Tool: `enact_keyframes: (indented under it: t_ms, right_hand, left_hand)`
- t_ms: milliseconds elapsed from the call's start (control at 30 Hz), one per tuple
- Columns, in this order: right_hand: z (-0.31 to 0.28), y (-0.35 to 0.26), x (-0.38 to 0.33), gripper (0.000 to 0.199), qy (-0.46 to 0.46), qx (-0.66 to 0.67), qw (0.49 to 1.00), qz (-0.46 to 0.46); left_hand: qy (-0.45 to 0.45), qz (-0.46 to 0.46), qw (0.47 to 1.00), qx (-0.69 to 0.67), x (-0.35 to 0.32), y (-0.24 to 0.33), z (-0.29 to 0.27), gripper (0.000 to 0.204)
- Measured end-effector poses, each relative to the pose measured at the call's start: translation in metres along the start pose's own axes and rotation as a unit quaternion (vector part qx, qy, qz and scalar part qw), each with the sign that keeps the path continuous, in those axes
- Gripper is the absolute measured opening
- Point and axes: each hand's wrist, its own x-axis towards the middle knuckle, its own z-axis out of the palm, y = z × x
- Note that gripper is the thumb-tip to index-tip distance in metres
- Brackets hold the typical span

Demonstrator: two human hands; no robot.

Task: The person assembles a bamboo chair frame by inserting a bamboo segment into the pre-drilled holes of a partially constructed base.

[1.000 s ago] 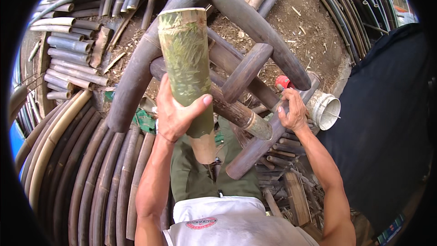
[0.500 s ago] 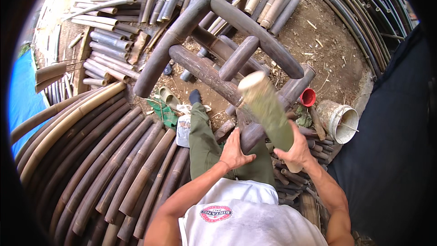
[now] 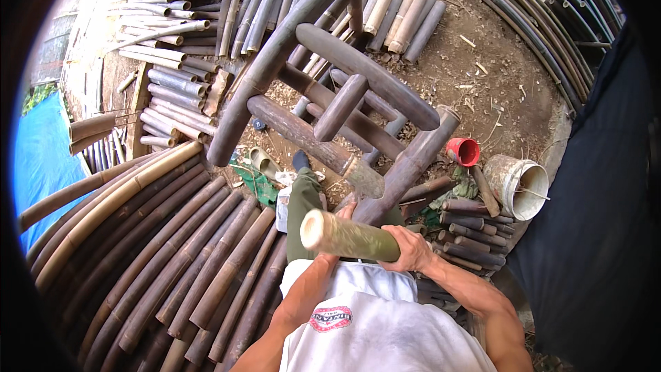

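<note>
A short, thick green bamboo section (image 3: pixel 348 236) lies nearly level in front of my chest, its pale cut end pointing left. My right hand (image 3: pixel 412 249) grips its right end. My left hand (image 3: pixel 329 258) is mostly hidden under the bamboo and seems to support it from below. Just beyond the section stands a frame of dark bamboo poles (image 3: pixel 344 103) crossed over each other. My leg in green trousers (image 3: pixel 301 208) stretches out under the frame.
Long dark bamboo poles (image 3: pixel 158 248) lie stacked at my left. Short cut bamboo pieces (image 3: pixel 175 89) are piled at the upper left and top. A white bucket (image 3: pixel 523 186) and a red cup (image 3: pixel 463 151) stand at the right on dirt ground. A blue tarp (image 3: pixel 41 158) is far left.
The bamboo section, held upright a second ago, has been tipped over and lowered to lie nearly level at my chest. My right hand left the frame and took hold of it.
</note>
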Motion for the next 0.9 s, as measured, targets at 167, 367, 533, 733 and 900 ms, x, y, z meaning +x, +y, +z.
enact_keyframes:
  t_ms: [167,367,533,733,900]
  right_hand:
    - [0.01,0.021,-0.004,0.077,-0.101,-0.068,0.988,0.093]
    - [0.001,0.016,-0.003,0.076,-0.039,0.009,0.999,0.029]
    - [0.004,0.021,-0.003,0.075,-0.054,-0.015,0.995,0.079]
    - [0.004,0.028,-0.009,0.075,-0.069,-0.046,0.987,0.139]
    - [-0.013,-0.013,0.023,0.087,-0.014,0.096,0.973,0.208]
  left_hand:
    - [-0.039,-0.014,0.999,-0.015,-0.01,-0.021,0.015,0.076]
    - [-0.022,0.059,0.992,0.106,-0.003,-0.011,0.004,0.084]
    - [-0.029,0.057,0.99,0.128,0.005,-0.013,0.009,0.075]
    - [-0.027,0.001,0.999,-0.017,-0.002,-0.004,0.002,0.063]
    - [-0.019,0.061,0.995,0.077,0.016,0.01,-0.027,0.092]
